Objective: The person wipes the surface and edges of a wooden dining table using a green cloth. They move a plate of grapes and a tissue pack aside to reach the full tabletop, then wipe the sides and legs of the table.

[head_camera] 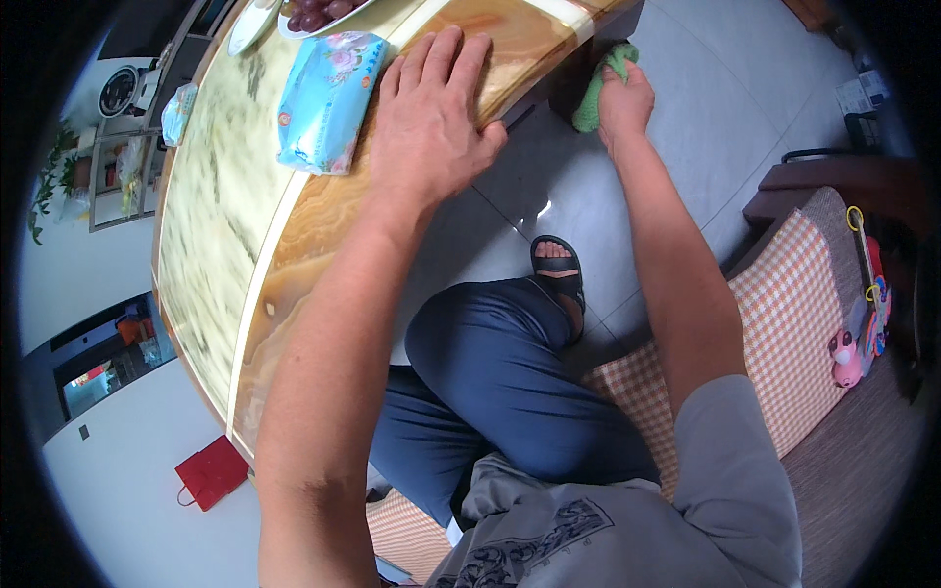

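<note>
My left hand (434, 117) lies flat on the brown marbled border of the stone-topped table (309, 242), holding nothing, its fingers slightly apart. Just left of it sits a blue soft pack of tissues (331, 103) printed with flowers. Beyond the table's edge, my right hand (625, 106) grips a green cloth (592, 95). The cloth is bunched up against the dark side of the table base (570, 81); whether it touches cannot be told.
Purple grapes (316, 13) fill a white dish at the far end, beside a pale plate (251, 28). A checked seat cover (790, 323) lies on the sofa at right, with a pink toy (845, 360). A red bag (212, 472) stands beyond the table.
</note>
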